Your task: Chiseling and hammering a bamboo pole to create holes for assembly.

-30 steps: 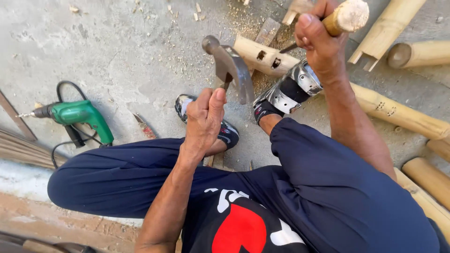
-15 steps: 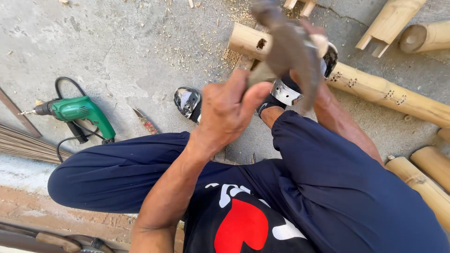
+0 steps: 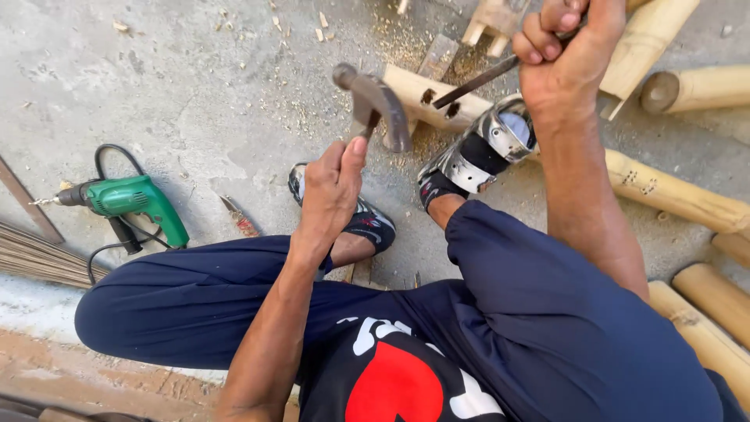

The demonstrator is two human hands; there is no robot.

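Note:
My left hand (image 3: pixel 332 191) grips the handle of a metal claw hammer (image 3: pixel 379 105), its head raised above the ground just left of a bamboo pole. My right hand (image 3: pixel 564 59) is closed around a chisel (image 3: pixel 476 82) whose dark blade slants down into a slot cut in the long bamboo pole (image 3: pixel 664 191). My right foot in a silver and black shoe (image 3: pixel 484 148) rests on that pole and holds it down. My left foot in a dark shoe (image 3: pixel 367 223) sits on the concrete below the hammer.
A green electric drill (image 3: pixel 125 199) with a black cord lies on the concrete at left, next to a small red-handled tool (image 3: pixel 238 219). More bamboo pieces (image 3: pixel 695 86) lie at the top right and bottom right. Sawdust and chips are scattered around the pole. Thin strips are stacked at far left.
The hammer, swung up close to the camera half a second ago, has come back down to the left. My right hand with the chisel is again in plain view.

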